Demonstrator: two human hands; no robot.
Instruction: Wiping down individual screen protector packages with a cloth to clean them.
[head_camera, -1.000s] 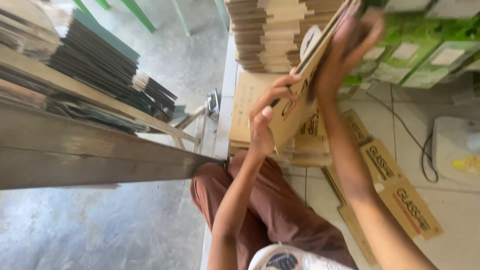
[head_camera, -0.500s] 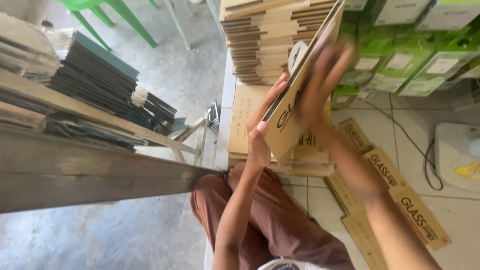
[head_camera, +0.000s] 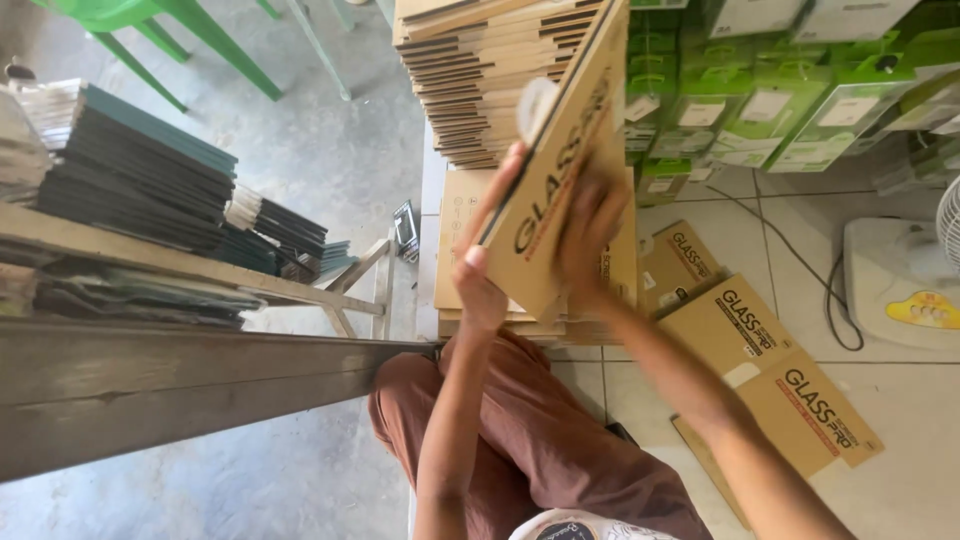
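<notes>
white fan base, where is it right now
In the head view the white fan base sits on the tiled floor at the far right, below the green boxes.
</notes>
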